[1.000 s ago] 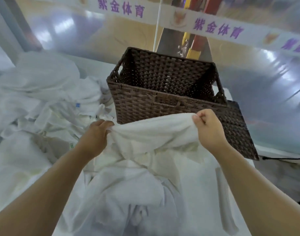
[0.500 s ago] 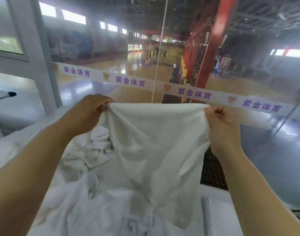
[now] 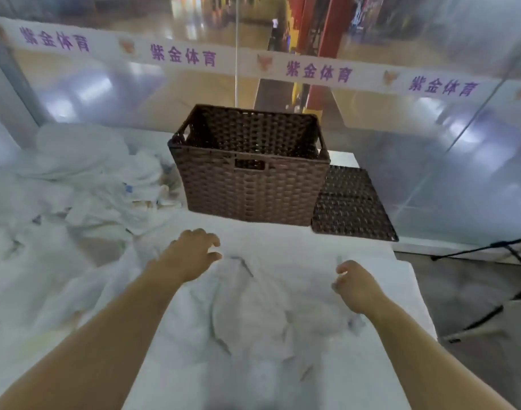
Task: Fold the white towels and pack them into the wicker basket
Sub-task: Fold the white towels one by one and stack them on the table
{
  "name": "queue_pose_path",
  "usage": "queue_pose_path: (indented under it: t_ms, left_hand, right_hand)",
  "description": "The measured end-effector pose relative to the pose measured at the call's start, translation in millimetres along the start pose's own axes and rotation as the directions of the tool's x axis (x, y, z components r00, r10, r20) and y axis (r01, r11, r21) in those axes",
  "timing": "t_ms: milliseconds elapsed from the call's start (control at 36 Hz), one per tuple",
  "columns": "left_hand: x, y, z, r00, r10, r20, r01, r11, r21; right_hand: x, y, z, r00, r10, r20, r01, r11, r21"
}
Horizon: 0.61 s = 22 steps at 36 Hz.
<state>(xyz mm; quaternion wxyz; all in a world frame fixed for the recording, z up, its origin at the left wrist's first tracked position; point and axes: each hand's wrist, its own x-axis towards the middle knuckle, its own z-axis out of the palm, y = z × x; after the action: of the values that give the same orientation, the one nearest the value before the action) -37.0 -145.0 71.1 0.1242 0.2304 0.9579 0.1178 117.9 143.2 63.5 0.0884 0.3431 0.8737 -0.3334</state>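
Observation:
A white towel (image 3: 271,294) lies spread and wrinkled on the table in front of me. Its far edge reaches the foot of the brown wicker basket (image 3: 253,184), which stands upright with nothing visible inside. My left hand (image 3: 191,255) is over the towel's far left part with its fingers loosely spread, holding nothing. Over the towel's right side my right hand (image 3: 356,285) has its fingers loosely curled, and nothing is in its grip.
A heap of crumpled white towels (image 3: 76,179) covers the left of the table. The basket's flat wicker lid (image 3: 350,202) lies right of the basket at the table's edge. A glass wall stands behind, and a black stand (image 3: 489,250) is on the floor at right.
Both hands held the towel up by its top corners; now it lies flat on the table and both hands have let go. The view has tipped back down.

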Motion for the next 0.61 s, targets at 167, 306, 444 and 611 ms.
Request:
queue_pose_path:
  t_ms: [167, 306, 444, 611]
  left_hand:
    - [-15, 5, 78, 0.966, -0.105, 0.238, 0.127, 0.989, -0.076]
    - [-13, 13, 98, 0.96, -0.17, 0.221, 0.176, 0.984, -0.011]
    - [-13, 19, 97, 0.963, -0.209, 0.169, 0.199, 0.977, 0.077]
    - [-19, 4, 80, 0.962, -0.265, 0.066, 0.273, 0.914, -0.3]
  right_hand:
    - [6, 21, 31, 0.986, 0.15, 0.072, -0.146, 0.988, -0.053]
    - [7, 28, 35, 0.974, 0.217, 0.073, -0.211, 0.974, -0.079]
    - [8, 29, 32, 0.97, 0.216, 0.109, -0.209, 0.975, -0.068]
    - [10, 23, 17, 0.982, 0.182, 0.047, -0.185, 0.981, 0.066]
